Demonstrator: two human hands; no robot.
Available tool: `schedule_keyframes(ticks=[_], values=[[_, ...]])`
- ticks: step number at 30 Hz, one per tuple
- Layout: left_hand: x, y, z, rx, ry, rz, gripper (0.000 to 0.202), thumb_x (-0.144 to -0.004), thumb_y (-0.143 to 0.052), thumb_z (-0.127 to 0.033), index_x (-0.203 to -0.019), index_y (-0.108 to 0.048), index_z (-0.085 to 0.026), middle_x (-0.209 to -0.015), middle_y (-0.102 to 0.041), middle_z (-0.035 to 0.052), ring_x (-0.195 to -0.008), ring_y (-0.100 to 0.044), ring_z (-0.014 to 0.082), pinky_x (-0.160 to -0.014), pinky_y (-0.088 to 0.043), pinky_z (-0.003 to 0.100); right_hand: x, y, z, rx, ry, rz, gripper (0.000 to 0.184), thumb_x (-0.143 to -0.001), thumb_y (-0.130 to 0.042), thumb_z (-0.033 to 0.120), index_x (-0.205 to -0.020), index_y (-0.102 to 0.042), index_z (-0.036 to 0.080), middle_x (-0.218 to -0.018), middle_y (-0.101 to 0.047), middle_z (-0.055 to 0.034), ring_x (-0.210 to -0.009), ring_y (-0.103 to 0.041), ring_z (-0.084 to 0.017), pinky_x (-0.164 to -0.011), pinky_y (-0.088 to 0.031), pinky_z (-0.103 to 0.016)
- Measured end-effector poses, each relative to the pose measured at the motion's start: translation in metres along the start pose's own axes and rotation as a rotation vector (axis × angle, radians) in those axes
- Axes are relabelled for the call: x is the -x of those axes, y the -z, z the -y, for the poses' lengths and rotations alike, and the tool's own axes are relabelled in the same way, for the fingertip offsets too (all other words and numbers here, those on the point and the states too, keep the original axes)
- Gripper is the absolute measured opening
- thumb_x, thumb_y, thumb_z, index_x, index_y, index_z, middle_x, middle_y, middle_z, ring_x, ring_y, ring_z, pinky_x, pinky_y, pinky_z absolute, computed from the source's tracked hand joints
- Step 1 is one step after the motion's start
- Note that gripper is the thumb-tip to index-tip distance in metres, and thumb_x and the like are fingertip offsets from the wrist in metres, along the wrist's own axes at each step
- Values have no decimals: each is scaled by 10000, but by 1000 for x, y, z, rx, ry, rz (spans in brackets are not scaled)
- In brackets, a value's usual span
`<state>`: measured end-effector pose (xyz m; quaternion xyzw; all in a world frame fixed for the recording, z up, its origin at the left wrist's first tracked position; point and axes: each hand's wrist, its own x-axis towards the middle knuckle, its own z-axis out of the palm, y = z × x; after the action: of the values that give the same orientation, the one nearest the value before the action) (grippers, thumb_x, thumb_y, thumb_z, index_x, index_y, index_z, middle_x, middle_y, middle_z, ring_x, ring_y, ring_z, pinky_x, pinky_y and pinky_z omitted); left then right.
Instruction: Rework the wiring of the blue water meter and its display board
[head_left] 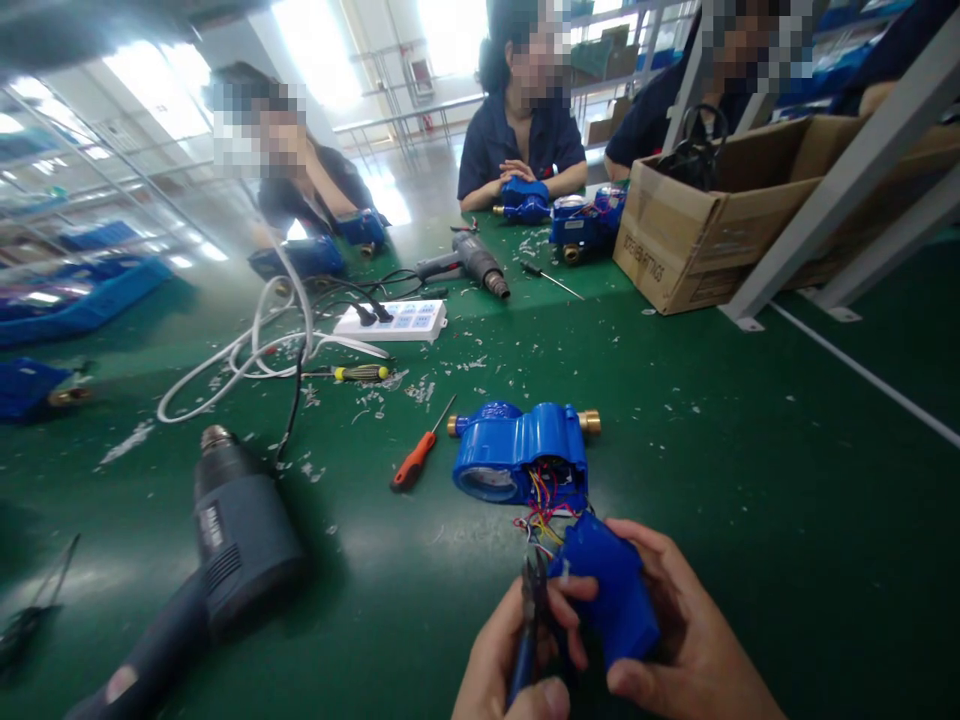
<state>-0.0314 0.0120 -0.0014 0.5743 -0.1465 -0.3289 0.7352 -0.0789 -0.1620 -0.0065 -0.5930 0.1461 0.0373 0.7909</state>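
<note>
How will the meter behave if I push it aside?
Meter probably heavy: brass fittings at both ends. Lying flat, it likely slides, not rolls. Thin wires tie it to the cover the right hand holds, near the left hand's cutters; pushing may strain them.

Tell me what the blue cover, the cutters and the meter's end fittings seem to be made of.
Cover, in the right hand: likely moulded plastic, smooth blue with a soft sheen. Cutters, in the left hand: dark metal head, blue grips probably plastic or rubber. Fittings: probably brass, shining yellow-gold.
</note>
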Motion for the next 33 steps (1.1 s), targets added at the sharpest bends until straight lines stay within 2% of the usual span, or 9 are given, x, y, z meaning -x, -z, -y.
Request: schedule_keyframes(ticks=[5,8,10,12,16,20,25,29,33], values=[[5,9,2,-306,-107,-293,409,-782,-516,-469,-1093,-458,-211,-1284,-429,89,-922,-528,189,-852,-428,321,1,2,3,118,22,-78,746,-594,-782,312,-1203,-356,246,-1243,-516,-89,-1144,-483,-253,-901,-448,-298],[9,12,0,-461,-90,-328,397,-809,-467,-434,-1132,-427,-207,-1156,-534,81,-979,-541,216,-860,-441,339,1,2,11,139,9,-47,740,-609,-765,319,-1229,-369,242,-1253,-513,-83,-1163,-465,-253,-924,-438,-301],[8,14,-1,-663,-106,-404,384,-821,-448,-348,-1168,-385,-196,-1095,-560,86,-994,-541,213,-869,-438,355,-1,3,18,139,-18,-25,718,-655,-726,345,-1261,-355,244,-1253,-510,-83,-1148,-480,-251,-925,-443,-311],[2,17,-5,-932,-226,-477,350,-812,-453,-249,-1153,-399,-190,-1081,-554,92,-1002,-527,211,-867,-430,372,-3,5,26,175,-28,-17,680,-693,-689,369,-1276,-357,256,-1276,-480,-81,-1138,-488,-253,-913,-458,-316],[-14,27,-22,-1414,-553,-411,332,-786,-468,-177,-1116,-503,-189,-1128,-543,98,-1019,-477,255,-866,-375,445,-9,8,44,346,40,-23,584,-727,-657,365,-1255,-423,284,-1329,-389,-57,-1121,-491,-263,-887,-484,-323],[-32,33,-42,-1625,-677,-322,376,-790,-488,-190,-1163,-528,-221,-1175,-535,95,-1032,-461,284,-876,-347,481,-14,10,58,471,85,-1,524,-792,-593,324,-1280,-404,332,-1325,-393,-26,-1141,-468,-253,-911,-474,-339],[-49,39,-56,-1664,-731,-266,369,-810,-459,-200,-1168,-535,-242,-1171,-521,98,-1072,-446,265,-919,-332,476,-22,15,66,660,198,-33,506,-814,-551,309,-1297,-401,322,-1331,-411,-31,-1209,-393,-289,-959,-436,-393],[-52,40,-55,-1658,-722,-291,381,-802,-476,-203,-1177,-531,-241,-1154,-525,112,-1079,-444,288,-914,-333,497,-25,16,64,752,194,-92,591,-761,-579,255,-1303,-348,295,-1252,-499,-59,-1104,-507,-272,-918,-477,-396],[-50,35,-48,-1626,-694,-295,378,-804,-474,-225,-1178,-529,-232,-1099,-541,109,-1042,-467,281,-892,-355,473,-22,12,54,877,325,-142,607,-663,-586,150,-1227,-403,281,-1179,-560,-55,-1037,-560,-272,-885,-502,-382]])
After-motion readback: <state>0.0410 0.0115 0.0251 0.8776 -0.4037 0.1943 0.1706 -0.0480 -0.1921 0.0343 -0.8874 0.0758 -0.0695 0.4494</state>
